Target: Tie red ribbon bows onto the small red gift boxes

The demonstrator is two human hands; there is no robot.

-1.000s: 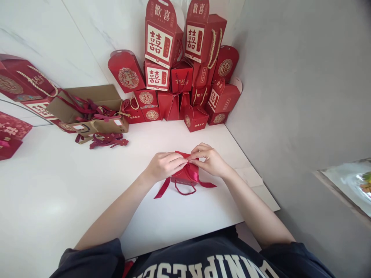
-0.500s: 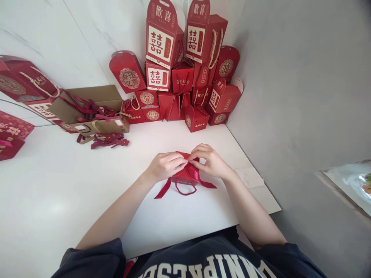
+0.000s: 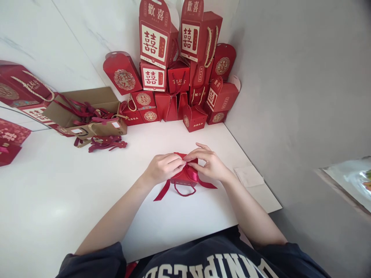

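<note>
Carton at 10 o'clock on desk. Left hand, fingers curled, pinches ribbon atop small red box, desk centre. Gift boxes stacked at 12 o'clock. Right hand pinches same ribbon between thumb and forefinger, other fingers spread.

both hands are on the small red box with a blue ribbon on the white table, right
Not quite: the ribbon is red, not blue. The head view shows the left hand and the right hand on the small red box, pinching that ribbon at its top, on the white table.
</note>
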